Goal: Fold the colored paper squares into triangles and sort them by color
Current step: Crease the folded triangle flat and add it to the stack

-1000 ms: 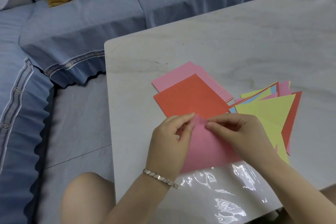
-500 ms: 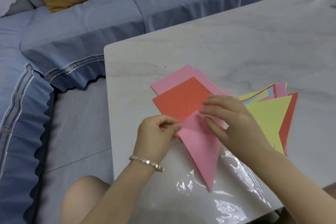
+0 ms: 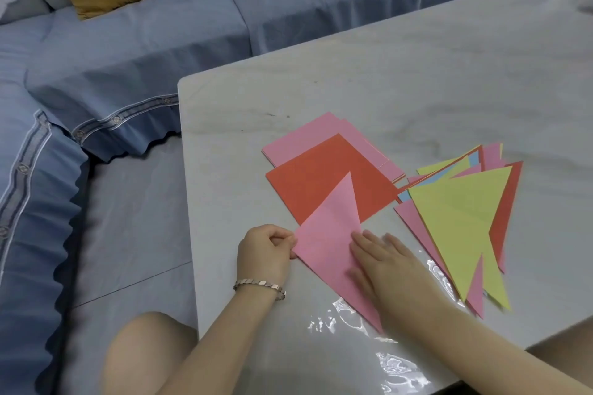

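**Pink sheet folded, crease getting pressed flat**

Location: pink triangle (image 3: 327, 234) lies flat on the near-left part of the table (image 3: 385, 74), with its far tip overlapping the orange square (image 3: 314, 183).

Hands: left hand (image 3: 263, 250) has its fingers curled and pinches the triangle's left corner. The right hand (image 3: 385, 263) has straight fingers, palm down, bearing on the triangle's right edge.

Handling, my read: thin paper, very light and floppy once lifted. It probably slides on the glossy top, and any crease is permanent. Pin one corner and run flat fingers along the fold. To lift, pinch a corner or the folded edge, not mid-sheet.

Unfolded pink squares (image 3: 305, 141) sit under the orange one, farther back. To the right is the pile of folded triangles (image 3: 459, 218), mixed colours with yellow on top. Colour sorting not done.
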The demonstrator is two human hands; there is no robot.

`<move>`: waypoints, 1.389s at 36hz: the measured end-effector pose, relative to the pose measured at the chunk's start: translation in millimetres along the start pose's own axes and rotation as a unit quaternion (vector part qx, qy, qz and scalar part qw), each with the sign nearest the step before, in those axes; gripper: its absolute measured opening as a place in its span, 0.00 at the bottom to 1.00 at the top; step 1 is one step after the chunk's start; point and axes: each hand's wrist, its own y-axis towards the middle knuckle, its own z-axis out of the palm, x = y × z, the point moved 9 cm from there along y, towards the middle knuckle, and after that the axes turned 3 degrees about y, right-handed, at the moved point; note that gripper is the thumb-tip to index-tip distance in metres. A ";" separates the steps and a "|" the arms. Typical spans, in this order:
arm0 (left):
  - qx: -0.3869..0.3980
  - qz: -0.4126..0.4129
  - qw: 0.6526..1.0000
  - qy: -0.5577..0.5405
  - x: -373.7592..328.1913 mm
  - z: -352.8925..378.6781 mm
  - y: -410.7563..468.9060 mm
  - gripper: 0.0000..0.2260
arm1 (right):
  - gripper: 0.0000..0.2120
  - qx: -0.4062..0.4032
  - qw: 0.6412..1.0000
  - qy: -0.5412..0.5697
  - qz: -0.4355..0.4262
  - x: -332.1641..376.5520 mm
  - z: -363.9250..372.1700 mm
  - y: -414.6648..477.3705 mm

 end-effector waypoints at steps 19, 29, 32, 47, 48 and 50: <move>-0.002 -0.002 1.000 0.001 4.6 0.0 0.5 0.09 | 0.21 0.077 0.996 -0.003 0.047 -34.8 -20.8 100.4; -0.010 -0.003 1.000 0.007 4.5 -1.0 -1.1 0.08 | 0.31 0.099 0.994 0.039 0.023 -42.3 -14.8 93.7; -0.009 -0.006 1.000 0.002 4.2 -1.2 -0.3 0.07 | 0.38 0.121 0.991 0.048 0.017 -43.7 -10.0 74.5; -0.018 -0.011 1.000 -0.005 5.9 -1.2 0.5 0.09 | 0.56 0.202 0.978 0.035 -0.028 -20.5 5.9 3.2; -0.019 -0.012 1.000 -0.006 6.5 -1.2 0.4 0.09 | 0.57 0.203 0.978 0.037 -0.032 -18.6 6.5 0.7; -0.019 -0.014 1.000 -0.007 7.2 -1.1 0.5 0.09 | 0.59 0.203 0.978 0.036 -0.042 -15.0 7.7 -3.8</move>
